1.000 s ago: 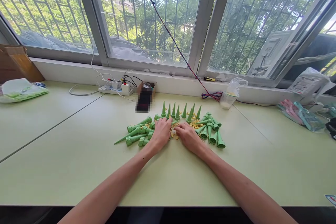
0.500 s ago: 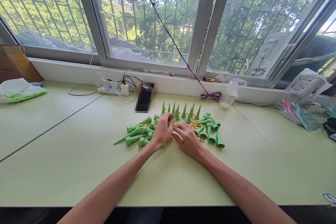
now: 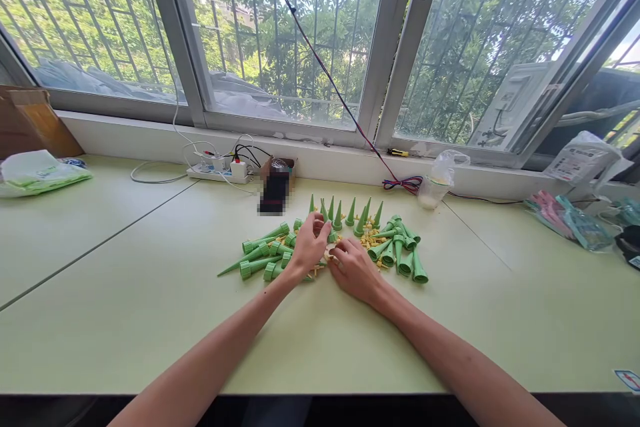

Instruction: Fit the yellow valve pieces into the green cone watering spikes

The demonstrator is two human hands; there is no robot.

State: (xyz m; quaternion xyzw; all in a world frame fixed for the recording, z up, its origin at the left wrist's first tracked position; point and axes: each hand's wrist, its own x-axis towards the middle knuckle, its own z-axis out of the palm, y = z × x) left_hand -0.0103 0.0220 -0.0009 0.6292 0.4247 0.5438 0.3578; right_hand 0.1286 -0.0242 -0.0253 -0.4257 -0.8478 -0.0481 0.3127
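My left hand (image 3: 311,241) is closed round a green plastic cone-shaped spike (image 3: 324,211), whose point sticks up past the fingers. Close beside it, my right hand (image 3: 354,265) pinches a small pale yellow piece (image 3: 329,255) between thumb and fingers, below the spike's wide end. Behind both hands a row of green spikes (image 3: 351,212) stands points up. To the left lie several green spikes with ribbed caps (image 3: 254,268); to the right is a pile of open-ended green cones (image 3: 405,261). Small yellow plastic parts (image 3: 367,240) are scattered between, partly hidden by my hands.
Along the back of the pale green table (image 3: 150,320) are a power strip (image 3: 217,173), a small box (image 3: 277,183) with a blurred dark front, a coiled cable (image 3: 405,183) and a plastic cup (image 3: 431,192). Plastic bags (image 3: 570,217) lie at the right; another bag (image 3: 43,173) lies left.
The spike in my left hand has gone from leaning right to nearly upright, its point shifting left. My right hand has moved slightly, and the pale yellow piece now shows at its fingertips.
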